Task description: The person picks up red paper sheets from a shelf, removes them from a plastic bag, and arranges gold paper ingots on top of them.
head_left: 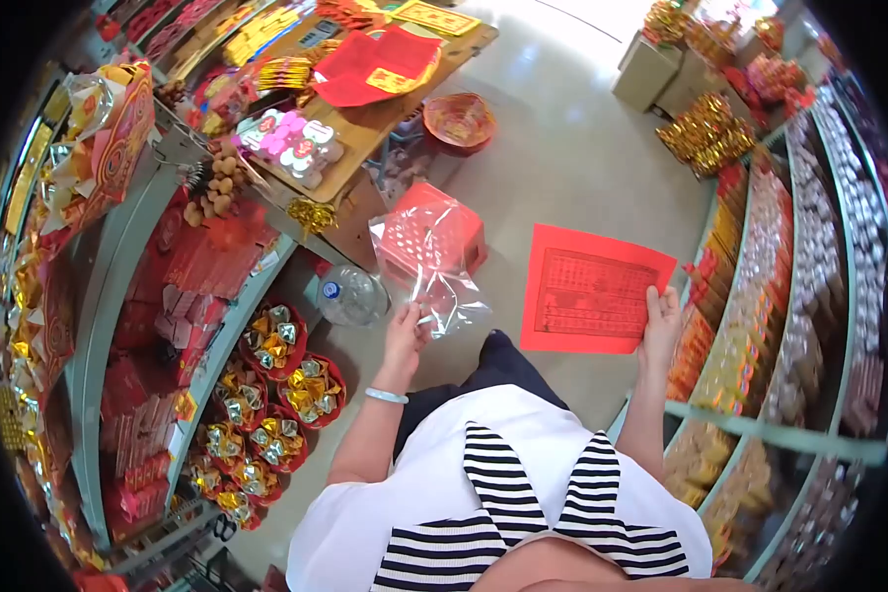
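Red paper sheet (590,288): one item, square-cut, printed with a dark bordered panel of fine figures too small to read. Location: we hold it out flat over the pale floor (562,148), in front of us and to our right, just beside the right-hand shelving (794,296).

Hold: our right hand (661,321) pinches the sheet at its lower right edge, fingers closed on the margin and the rest of the sheet unsupported.

Handling, as we judge it: very light, thin and limp. It is likely to crease, tear or sag if gripped at one corner only. It is best taken by the plain margin, thumb above and fingers below, with a second hold on the opposite edge to keep it flat.

Clear plastic bag (429,259): one item, empty as far as we can tell, crinkled and glossy. Our left hand (405,335), with a pale bracelet (386,396) at the wrist, pinches its lower part and holds it upright. We judge it slippery and flimsy, and easiest to grip at a gathered edge.

Surroundings:
- A red box (467,222) stands on the floor behind the bag.
- A water bottle (350,294) lies beside the box.
- Round trays of gold-foil pieces (271,340) sit on the low left shelf.
- A wooden table (385,123) beyond carries more red papers.
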